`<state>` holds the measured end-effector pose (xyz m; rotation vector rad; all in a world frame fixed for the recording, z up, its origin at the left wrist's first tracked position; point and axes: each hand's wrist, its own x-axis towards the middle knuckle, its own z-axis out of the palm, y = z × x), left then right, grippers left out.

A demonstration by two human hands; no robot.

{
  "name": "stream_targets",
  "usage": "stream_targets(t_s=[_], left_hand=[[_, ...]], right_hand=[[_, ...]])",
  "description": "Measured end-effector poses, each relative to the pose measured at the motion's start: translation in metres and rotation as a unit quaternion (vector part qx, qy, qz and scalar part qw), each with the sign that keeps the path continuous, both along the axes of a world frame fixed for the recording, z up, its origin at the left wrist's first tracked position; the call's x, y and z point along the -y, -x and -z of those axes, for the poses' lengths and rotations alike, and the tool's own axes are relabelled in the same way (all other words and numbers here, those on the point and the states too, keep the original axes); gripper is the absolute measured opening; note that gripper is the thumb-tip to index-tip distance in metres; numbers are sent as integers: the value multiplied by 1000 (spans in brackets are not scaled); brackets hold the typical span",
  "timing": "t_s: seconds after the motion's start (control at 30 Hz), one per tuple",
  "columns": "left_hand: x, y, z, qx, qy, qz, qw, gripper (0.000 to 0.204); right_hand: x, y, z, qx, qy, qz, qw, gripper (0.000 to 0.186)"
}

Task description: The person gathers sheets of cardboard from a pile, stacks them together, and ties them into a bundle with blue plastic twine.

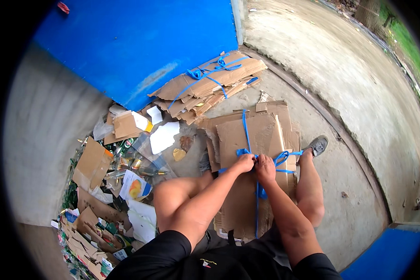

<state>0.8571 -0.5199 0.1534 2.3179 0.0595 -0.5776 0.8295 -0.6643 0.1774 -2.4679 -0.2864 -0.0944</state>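
Observation:
Between my legs lies a stack of flattened cardboard [240, 128], with blue strapping [245, 123] running lengthwise and across it. Where the bands cross, my left hand [246, 163] and my right hand [265, 169] meet side by side. Both hands have their fingers closed in a pinch on the blue strapping at the crossing. A loose loop of the strapping [282, 158] sticks out to the right of my right hand, over the stack's edge. The fingertips partly hide the crossing itself, so whether a knot is there cannot be seen.
A second cardboard bundle [210, 79], tied with blue strapping, rests against the blue panel [140, 42]. Left of my leg are heaped glass bottles [136, 163], torn cardboard [92, 161] and white sheets [164, 136]. A raised concrete edge [331, 116] curves along the right.

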Motion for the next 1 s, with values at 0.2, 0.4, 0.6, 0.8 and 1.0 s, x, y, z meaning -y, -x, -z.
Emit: stream_targets(t_s=[0.2,0.4,0.6,0.8,1.0], left_hand=[[-10,7,9,90,82,39,992,25],[-19,-4,-8,33,54,93,994,26],[-2,9,-13,141,-43,91,985,14],[-20,6,0,153,-58,84,983,16],[-29,15,-5,129,-55,65,988,15]], right_hand=[[-3,2,-3,26,17,-16,999,7],[3,0,-7,-13,44,-10,999,13],[6,3,-20,-20,82,8,996,8],[7,-2,-25,-70,136,-4,988,12],[18,10,-21,-118,112,-15,987,19]])
